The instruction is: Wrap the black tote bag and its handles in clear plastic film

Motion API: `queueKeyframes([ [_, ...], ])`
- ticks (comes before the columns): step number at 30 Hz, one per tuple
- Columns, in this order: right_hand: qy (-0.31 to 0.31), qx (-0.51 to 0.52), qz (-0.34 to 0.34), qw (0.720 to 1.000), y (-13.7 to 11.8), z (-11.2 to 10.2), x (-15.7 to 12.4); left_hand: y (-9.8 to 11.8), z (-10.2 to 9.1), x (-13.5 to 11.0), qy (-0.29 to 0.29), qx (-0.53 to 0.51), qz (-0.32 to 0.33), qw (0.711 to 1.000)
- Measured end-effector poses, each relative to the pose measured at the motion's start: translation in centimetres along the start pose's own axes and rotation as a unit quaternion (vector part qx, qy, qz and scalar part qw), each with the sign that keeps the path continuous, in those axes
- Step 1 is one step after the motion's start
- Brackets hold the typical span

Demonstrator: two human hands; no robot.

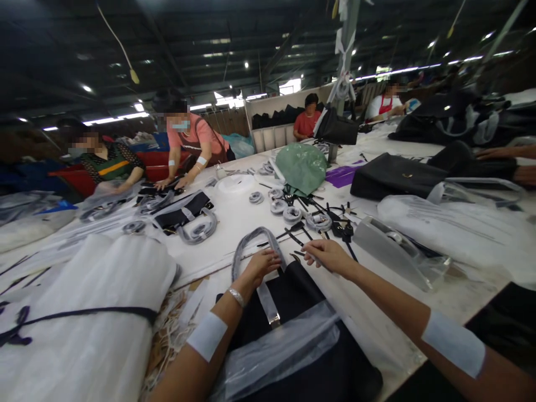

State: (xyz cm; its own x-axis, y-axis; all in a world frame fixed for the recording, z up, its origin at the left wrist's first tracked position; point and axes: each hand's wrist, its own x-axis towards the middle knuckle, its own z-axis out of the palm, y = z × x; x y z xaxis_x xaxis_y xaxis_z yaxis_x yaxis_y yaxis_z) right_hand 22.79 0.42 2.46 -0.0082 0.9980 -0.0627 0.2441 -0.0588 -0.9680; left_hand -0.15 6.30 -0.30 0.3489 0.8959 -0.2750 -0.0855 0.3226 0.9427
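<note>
"Where's the black bag [335,368] with the grey-wrapped handle [240,254]?"
"On the white bench [228,220], one corner near its edge."
"Grip?"
"Left hand [260,268]: fingers [272,258] loosely extended at the handle. Right hand [329,255]: narrow, by a slim black strap [294,237]; whether holding, I cannot tell."
"Room?"
"Between handle and round grey coils [292,214]."

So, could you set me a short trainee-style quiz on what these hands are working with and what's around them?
1. True or false: the left hand is nearer than the right hand to the grey-wrapped handle of the black handbag.
2. What lies just right of the green bundle? A) red bin; B) purple sheet; C) wooden stool.
3. What jewellery is worn just behind the left hand?

Key: 1. True. 2. B. 3. Silver-coloured bracelet.
</note>
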Motion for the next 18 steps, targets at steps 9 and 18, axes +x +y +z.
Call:
queueKeyframes([
  [9,-0.084,0.256,0.030,0.963,-0.6,1.8,0.4,2.3,3.8,-2.0,-0.111,0.068,0.050,0.990],
  [18,0.056,0.273,-0.055,0.959,-2.5,3.1,0.1,2.2,5.7,-2.3,-0.126,-0.003,0.067,0.990],
])
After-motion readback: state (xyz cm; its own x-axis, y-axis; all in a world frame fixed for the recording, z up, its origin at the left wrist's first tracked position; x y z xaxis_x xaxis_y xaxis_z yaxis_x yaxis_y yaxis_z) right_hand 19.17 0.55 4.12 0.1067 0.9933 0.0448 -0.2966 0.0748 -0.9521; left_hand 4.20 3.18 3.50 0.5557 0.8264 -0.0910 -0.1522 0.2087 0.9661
